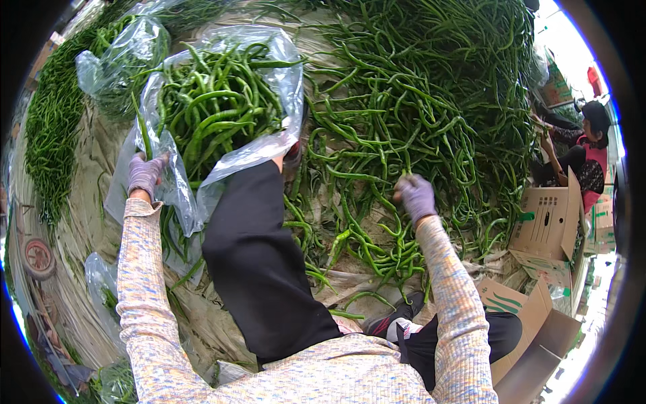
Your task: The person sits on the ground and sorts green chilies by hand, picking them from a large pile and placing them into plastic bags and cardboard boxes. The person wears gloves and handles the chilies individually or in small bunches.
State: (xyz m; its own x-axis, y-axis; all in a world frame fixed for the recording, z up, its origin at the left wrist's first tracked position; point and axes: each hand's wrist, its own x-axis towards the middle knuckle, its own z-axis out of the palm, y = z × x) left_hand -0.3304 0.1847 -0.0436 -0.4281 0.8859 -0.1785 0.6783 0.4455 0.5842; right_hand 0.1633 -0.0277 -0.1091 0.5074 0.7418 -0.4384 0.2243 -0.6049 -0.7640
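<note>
My left hand [145, 174], in a purple knit glove, grips a long green chili pepper [142, 129] that points up, beside the near left edge of a clear plastic bag [282, 50]. The open bag holds a heap of green chili peppers [222, 106] and stands against my black-trousered leg [252, 217]. On the right, my gloved right hand [416, 197] has curled fingers at the near part of a large loose pile of green chili peppers [429, 101]. A pepper [407, 160] runs up from its fingertips. The fingers' undersides are hidden.
Another clear bag [128, 55] of peppers stands at the far left, near a long pepper heap [50, 151]. A wheel [39, 256] is at the left rim. Cardboard boxes [542, 222] stand at right, near a seated person [588, 146]. A pale sheet [91, 202] covers the ground.
</note>
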